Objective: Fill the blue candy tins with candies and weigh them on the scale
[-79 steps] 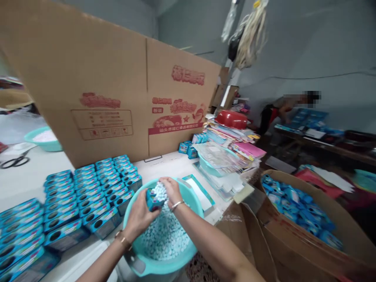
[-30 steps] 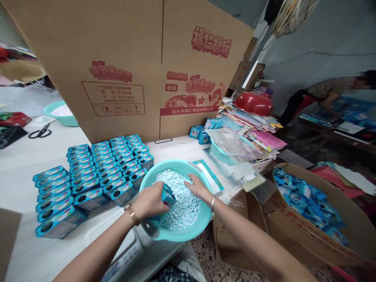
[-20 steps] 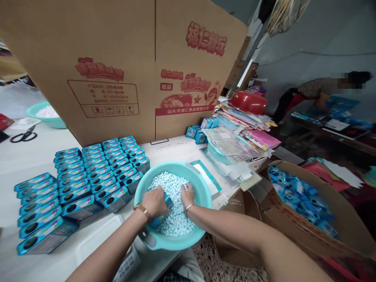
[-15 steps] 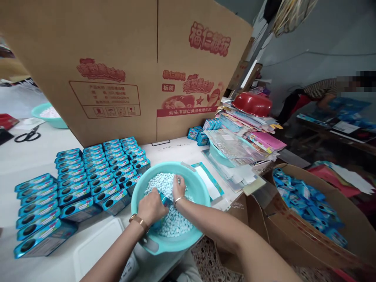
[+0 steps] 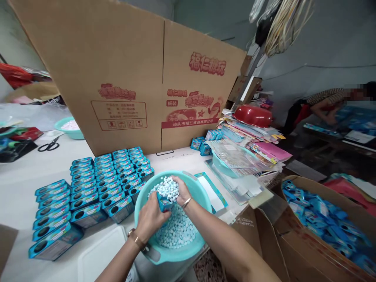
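My left hand grips a small blue box over a teal basin full of pale blue candy tablets. Right beside it, my right hand is cupped around a heap of candy tablets piled at the top of the box. Both hands hover just above the tablets in the basin. Rows of open blue boxes stand on the white table to the left of the basin.
A tall cardboard sheet stands behind the boxes. A carton of filled blue boxes sits low at the right. Stacked packaging sheets and a red bowl lie beyond the basin. Scissors and another teal basin are far left. A person bends over a bench at the right.
My hands dug into the tablets in the basin, then rose with the box. My right hand now holds a heap of tablets at the box's top.
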Available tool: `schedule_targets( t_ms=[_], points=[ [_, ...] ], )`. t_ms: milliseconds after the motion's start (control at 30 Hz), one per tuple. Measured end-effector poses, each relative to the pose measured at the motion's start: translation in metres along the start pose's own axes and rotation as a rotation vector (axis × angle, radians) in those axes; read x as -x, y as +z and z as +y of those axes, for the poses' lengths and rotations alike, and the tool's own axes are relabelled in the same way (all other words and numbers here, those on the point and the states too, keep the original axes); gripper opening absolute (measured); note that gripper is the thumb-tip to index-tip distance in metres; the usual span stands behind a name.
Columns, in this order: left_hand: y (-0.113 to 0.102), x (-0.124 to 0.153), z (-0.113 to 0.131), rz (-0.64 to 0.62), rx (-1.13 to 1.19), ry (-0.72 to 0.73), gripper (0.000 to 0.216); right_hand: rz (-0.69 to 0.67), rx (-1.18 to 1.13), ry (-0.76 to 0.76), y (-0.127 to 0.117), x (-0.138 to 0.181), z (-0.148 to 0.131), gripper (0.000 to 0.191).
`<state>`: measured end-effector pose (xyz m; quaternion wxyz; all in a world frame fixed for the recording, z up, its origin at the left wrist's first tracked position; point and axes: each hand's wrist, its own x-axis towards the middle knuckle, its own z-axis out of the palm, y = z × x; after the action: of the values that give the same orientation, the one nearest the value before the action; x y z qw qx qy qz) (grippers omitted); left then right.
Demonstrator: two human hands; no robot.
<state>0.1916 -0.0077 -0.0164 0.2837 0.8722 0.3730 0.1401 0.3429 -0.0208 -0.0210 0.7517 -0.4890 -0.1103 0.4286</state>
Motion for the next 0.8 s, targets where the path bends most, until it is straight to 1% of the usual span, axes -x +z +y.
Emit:
schedule_targets(
  t_ms=[100, 167, 233, 333, 533, 700, 800],
  points=[
    [0.001, 0.0, 0.003, 0.134, 0.167, 0.081, 0.067, -0.012, 0.013, -0.148, 0.01, 0.018, -0.02, 0.015],
    [0.001, -0.002, 0.005, 0.171, 0.247, 0.114, 0.07, -0.002, 0.03, -0.213, 0.016, 0.028, -0.029, 0.014],
    [0.001, -0.005, 0.005, 0.17, 0.287, 0.143, 0.071, 0.022, 0.047, -0.249, 0.02, 0.036, -0.034, 0.012],
    [-0.001, -0.004, 0.004, 0.159, 0.304, 0.16, 0.069, 0.042, 0.071, -0.259, 0.025, 0.042, -0.037, 0.011],
    [-0.011, 0.001, 0.006, 0.166, 0.256, 0.196, 0.069, 0.046, 0.115, -0.248, 0.032, 0.047, -0.04, 0.009],
    [-0.018, -0.002, 0.004, 0.129, 0.218, 0.214, 0.069, 0.083, 0.112, -0.215, 0.029, 0.046, -0.033, 0.011],
    [-0.02, -0.004, 0.003, 0.071, 0.218, 0.202, 0.068, 0.13, 0.102, -0.216, 0.024, 0.045, -0.026, 0.013]
  ],
)
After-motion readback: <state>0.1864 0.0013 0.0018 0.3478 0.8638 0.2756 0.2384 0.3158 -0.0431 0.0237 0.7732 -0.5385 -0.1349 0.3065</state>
